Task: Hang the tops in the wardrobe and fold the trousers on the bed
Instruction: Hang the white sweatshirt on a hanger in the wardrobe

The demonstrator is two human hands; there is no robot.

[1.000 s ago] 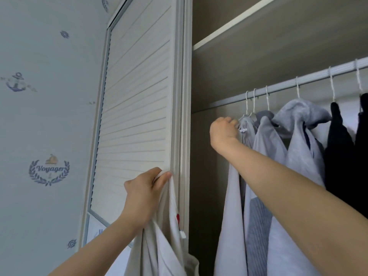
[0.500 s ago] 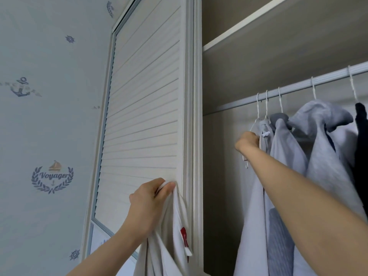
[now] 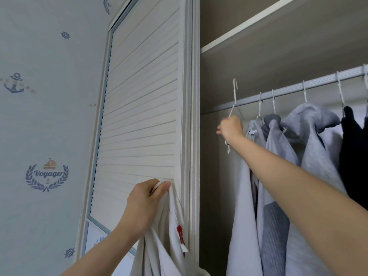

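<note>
A white top (image 3: 165, 238) hangs at the bottom centre of the frame, in front of the slatted wardrobe door (image 3: 143, 108). The left hand (image 3: 146, 204) grips it by a bunched edge at the top, thumb and fingers pinched round the fabric; a red patch shows on the cloth lower down. To the right of centre, the right hand (image 3: 231, 127) is clenched round a white wire hanger (image 3: 234, 96), whose hook stands up free of the rail (image 3: 288, 90), to the left of the hung clothes and in front of the wardrobe's side wall. One end of the hanger pokes out below the fist.

Along the rail, in the right half of the frame, other hangers carry clothes: a pale grey top (image 3: 243, 206) nearest the hand, a grey one with a darker collar (image 3: 272, 176), a grey hooded top (image 3: 312, 140), then dark garments (image 3: 352, 156) at the right edge. A shelf (image 3: 249, 22) runs above the rail. Pale blue wallpaper (image 3: 39, 126) with anchors and a "Voyager" emblem fills the left of the frame.
</note>
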